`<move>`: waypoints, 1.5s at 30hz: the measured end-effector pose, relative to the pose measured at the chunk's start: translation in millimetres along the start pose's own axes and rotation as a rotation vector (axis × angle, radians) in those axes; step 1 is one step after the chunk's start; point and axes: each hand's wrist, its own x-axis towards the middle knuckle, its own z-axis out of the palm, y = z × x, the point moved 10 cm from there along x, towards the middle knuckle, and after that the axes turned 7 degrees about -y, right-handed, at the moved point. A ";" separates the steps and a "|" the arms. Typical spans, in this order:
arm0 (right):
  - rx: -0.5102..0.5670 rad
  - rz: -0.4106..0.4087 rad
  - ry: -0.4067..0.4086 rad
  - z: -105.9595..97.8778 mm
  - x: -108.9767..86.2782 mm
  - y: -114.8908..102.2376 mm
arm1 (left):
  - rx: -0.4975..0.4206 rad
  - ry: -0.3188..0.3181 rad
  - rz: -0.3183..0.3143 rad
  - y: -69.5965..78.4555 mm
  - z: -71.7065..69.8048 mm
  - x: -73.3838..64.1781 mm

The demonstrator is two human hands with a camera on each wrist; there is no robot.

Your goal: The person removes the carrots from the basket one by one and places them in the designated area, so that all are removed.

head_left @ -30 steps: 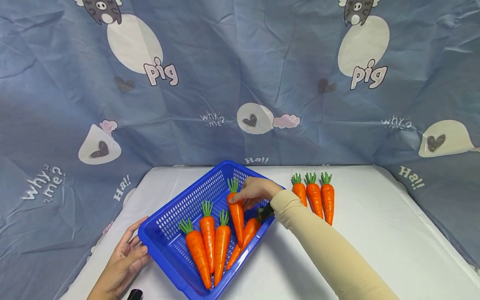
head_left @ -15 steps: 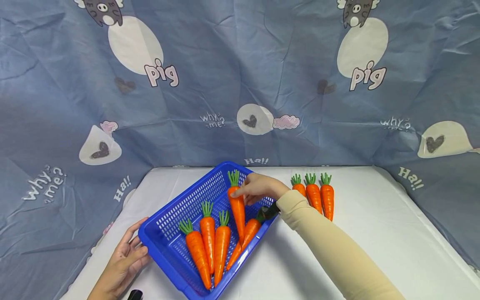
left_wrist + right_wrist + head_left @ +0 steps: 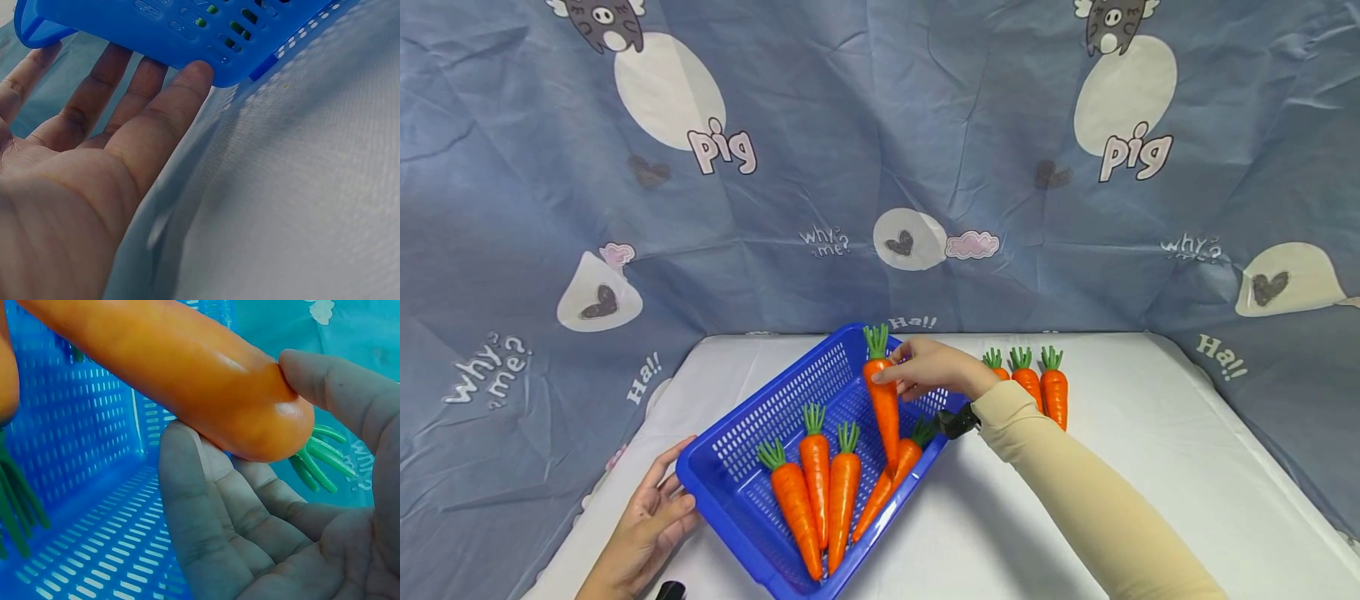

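Observation:
My right hand (image 3: 928, 368) pinches a carrot (image 3: 886, 412) near its green top, thumb on one side and fingers on the other. This carrot hangs tip down inside the blue basket (image 3: 752, 552). In the right wrist view the thumb and fingertips touch the thick end of the held carrot (image 3: 206, 381). My left hand (image 3: 651, 521) touches the outside of the basket at its near left corner, with fairly straight fingers; the left wrist view shows the thumb tip against the basket wall (image 3: 181, 37). Several more carrots lie in the basket, among them one carrot (image 3: 891, 483) along the right wall.
To the right of the basket, a row of three carrots (image 3: 1055, 392) lies on the white tabletop (image 3: 1150, 467), partly behind my right forearm. A blue printed cloth (image 3: 820, 167) hangs behind the table. A black wrist camera (image 3: 958, 421) sits under the right wrist.
My right hand has lifted the pinched carrot up and slightly right, off the carrot along the right wall. The left hand and the basket stay where they were.

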 end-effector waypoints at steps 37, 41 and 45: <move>0.046 -0.149 0.112 -45.1 -47.0 -15.5 | -0.011 -0.024 0.003 -2.5 1.2 -1.1; 0.029 -0.147 0.131 -53.7 -54.7 -14.1 | -0.013 -0.025 -0.003 -2.2 1.6 -0.4; 0.024 -0.131 0.154 -62.6 -61.8 -5.7 | -0.005 -0.033 -0.006 -1.7 3.0 0.1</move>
